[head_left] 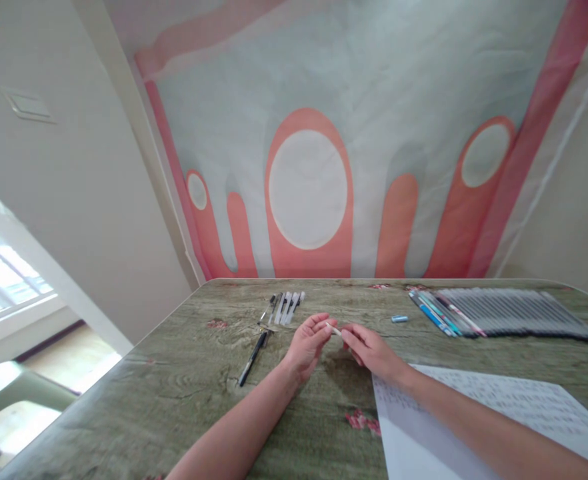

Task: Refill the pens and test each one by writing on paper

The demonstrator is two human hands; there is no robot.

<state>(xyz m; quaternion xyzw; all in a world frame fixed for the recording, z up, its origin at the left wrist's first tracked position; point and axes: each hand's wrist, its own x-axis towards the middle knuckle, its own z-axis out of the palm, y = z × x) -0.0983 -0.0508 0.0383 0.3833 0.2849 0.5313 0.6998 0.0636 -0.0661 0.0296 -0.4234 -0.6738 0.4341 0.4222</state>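
Observation:
My left hand point(308, 345) and my right hand point(371, 350) meet over the middle of the table point(174, 393), both pinching a small pale stick-like piece point(333, 329) between their fingertips. Just left of my left hand lies a black pen point(253, 357), angled toward me. Beyond it sits a small group of white and black pen parts point(285, 307).
A long row of dark pens point(511, 311) lies at the far right, with a few blue and pink ones point(439, 315) at its left end. A small blue cap point(399, 319) rests nearby. A written sheet of paper point(494, 413) lies under my right forearm. A patterned cloth hangs behind.

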